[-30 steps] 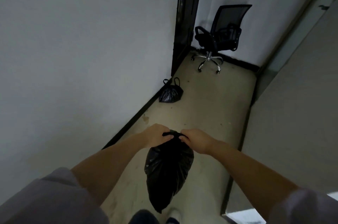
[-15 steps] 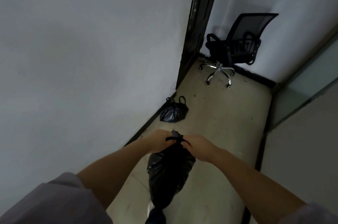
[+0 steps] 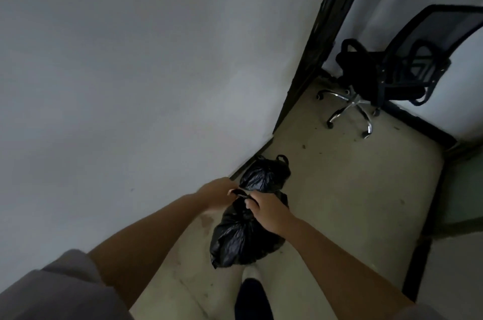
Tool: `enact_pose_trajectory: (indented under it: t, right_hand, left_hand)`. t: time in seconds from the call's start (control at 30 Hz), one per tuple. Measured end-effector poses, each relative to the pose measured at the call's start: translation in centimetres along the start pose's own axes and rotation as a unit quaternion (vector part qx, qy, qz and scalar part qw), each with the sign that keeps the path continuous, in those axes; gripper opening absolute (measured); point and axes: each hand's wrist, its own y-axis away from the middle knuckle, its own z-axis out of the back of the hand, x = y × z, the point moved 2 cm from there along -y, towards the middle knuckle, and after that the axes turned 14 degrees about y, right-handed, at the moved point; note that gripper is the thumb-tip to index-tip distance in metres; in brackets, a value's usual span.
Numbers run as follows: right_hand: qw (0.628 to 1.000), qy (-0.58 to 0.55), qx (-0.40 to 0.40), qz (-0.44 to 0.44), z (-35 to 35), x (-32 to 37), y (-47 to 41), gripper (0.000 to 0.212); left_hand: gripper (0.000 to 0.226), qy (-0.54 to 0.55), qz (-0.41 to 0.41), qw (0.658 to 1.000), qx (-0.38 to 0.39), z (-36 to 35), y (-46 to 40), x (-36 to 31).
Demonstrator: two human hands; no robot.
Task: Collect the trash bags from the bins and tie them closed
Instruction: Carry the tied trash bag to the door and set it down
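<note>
A full black trash bag (image 3: 241, 236) hangs in front of me above the floor. My left hand (image 3: 218, 190) and my right hand (image 3: 266, 208) both grip the gathered top of this bag, close together at its neck. A second black trash bag (image 3: 264, 174) with its handles tied sits on the floor against the left wall, just beyond my hands.
A white wall (image 3: 130, 84) runs along the left. A dark door frame (image 3: 321, 40) stands ahead, with a black mesh office chair (image 3: 386, 76) on wheels beyond it. A partition (image 3: 460, 215) lines the right. My shoe (image 3: 252, 296) shows below.
I have walked forward; the floor bag and the chair are nearer. Both hands stay on the top of the hanging bag, which now hangs close to the floor bag.
</note>
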Motion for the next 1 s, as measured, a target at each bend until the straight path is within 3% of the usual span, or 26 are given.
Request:
enact_pose_trajectory:
  t: [0.07,0.13,0.2,0.3,0.4,0.5,0.6,0.73,0.9,0.93,1.0]
  right_hand:
    - [1.000,0.008,0.005,0.011,-1.5,-1.6,-4.6,0.027]
    - [0.999,0.027,0.014,0.030,-4.1,-3.3,-8.8,0.027]
    - [0.998,0.040,0.026,0.037,-7.1,-5.2,-12.5,0.027]
    - [0.998,0.044,0.021,0.031,-12.2,-8.4,-17.1,0.031]
    - [0.998,0.046,0.016,0.034,-17.2,-11.3,-20.8,0.033]
    - [0.997,0.057,-0.002,0.044,-22.1,-13.8,-24.1,0.034]
    - [0.995,0.081,-0.015,0.053,-26.8,-16.0,-26.7,0.034]
    - [0.991,0.110,-0.033,0.063,-31.7,-18.6,-28.6,0.029]
    - [0.988,0.147,-0.008,0.052,-33.7,-20.7,-28.6,0.024]
    - [0.986,0.156,0.008,0.048,-33.1,-20.8,-28.3,0.024]
    - [0.982,0.174,0.050,0.045,-31.0,-20.6,-27.4,0.024]
  left_hand:
    - [0.032,-0.038,0.002,0.999,-0.002,0.4,-3.4,2.6]
    - [0.040,-0.182,-0.013,0.983,-0.028,0.2,-6.8,6.0]
    - [0.046,-0.343,-0.030,0.936,-0.066,0.1,-9.8,9.6]
    - [0.050,-0.493,-0.060,0.861,-0.109,0.5,-12.8,15.9]
    - [0.053,-0.652,-0.071,0.750,-0.087,0.6,-14.1,20.7]
    - [0.053,-0.724,-0.065,0.680,-0.095,0.4,-15.5,23.3]
    - [0.045,-0.720,-0.161,0.651,-0.180,1.0,-15.8,23.9]
    - [0.034,-0.697,-0.239,0.642,-0.215,1.8,-16.3,25.1]
    - [0.033,-0.688,-0.197,0.661,-0.227,1.7,-15.9,24.9]
    - [0.035,-0.672,-0.198,0.678,-0.225,1.5,-16.0,24.9]
    - [0.039,-0.574,-0.202,0.763,-0.216,1.4,-16.0,24.5]
